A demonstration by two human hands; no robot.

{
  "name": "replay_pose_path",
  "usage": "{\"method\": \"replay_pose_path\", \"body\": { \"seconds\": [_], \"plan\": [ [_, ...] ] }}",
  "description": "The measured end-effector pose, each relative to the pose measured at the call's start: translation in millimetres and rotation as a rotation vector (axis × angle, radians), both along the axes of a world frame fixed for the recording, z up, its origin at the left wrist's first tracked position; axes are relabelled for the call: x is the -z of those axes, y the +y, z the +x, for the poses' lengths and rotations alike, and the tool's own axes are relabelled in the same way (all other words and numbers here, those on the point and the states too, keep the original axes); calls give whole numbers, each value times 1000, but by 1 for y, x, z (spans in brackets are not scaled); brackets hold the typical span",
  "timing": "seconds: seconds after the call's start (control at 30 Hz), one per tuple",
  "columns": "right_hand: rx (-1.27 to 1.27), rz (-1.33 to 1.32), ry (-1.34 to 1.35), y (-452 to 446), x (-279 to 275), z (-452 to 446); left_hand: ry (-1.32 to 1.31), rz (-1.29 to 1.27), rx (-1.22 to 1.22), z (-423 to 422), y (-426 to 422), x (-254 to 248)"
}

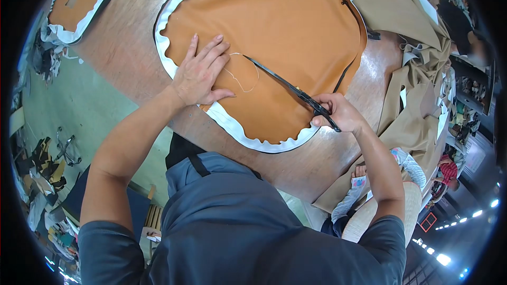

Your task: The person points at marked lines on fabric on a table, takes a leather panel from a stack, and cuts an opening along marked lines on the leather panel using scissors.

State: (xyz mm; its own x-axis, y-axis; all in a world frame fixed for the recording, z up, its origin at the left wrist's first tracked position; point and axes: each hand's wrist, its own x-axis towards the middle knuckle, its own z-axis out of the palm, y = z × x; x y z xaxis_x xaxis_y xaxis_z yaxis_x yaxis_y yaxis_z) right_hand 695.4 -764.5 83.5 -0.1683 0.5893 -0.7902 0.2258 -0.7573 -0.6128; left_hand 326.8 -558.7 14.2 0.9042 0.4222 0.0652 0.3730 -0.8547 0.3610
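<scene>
A large rounded piece of orange-brown material (285,21) lies on the table, with a wavy white strip (240,131) along its left and lower edge. Flat on its left part rests my left hand (199,76), fingers spread. My right hand (338,112) is closed around the handles of long black scissors (288,85) at the lower right of the piece. The blades look closed and point up and left. Near their tip a thin white thread (244,91) curls on the material, close to my left fingers.
The wooden table (127,37) carries another orange piece with white edging (79,0) at upper left. Tan material (391,5) is heaped along the right. A co-worker with patterned sleeves (348,198) is at lower right. Scraps (45,171) lie on the green floor.
</scene>
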Motion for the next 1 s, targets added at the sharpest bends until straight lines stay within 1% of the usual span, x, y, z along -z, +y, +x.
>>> {"method": "replay_pose_path", "body": {
  "seconds": [0.13, 0.43, 0.63, 1.0],
  "plan": [
    [-38, 7, -8, 12, -10, 2, 0, 3, -11, 0, -1, 1],
    [-103, -1, -46, 22, -13, 13, -19, -20, -5, 1, -1, -2],
    [-81, 8, -11, 17, -6, 15, -28, -29, -5, 0, -1, -2],
    [-106, -11, -41, 37, -15, 11, -24, -27, -10, 0, -1, -2]
  ]
}}
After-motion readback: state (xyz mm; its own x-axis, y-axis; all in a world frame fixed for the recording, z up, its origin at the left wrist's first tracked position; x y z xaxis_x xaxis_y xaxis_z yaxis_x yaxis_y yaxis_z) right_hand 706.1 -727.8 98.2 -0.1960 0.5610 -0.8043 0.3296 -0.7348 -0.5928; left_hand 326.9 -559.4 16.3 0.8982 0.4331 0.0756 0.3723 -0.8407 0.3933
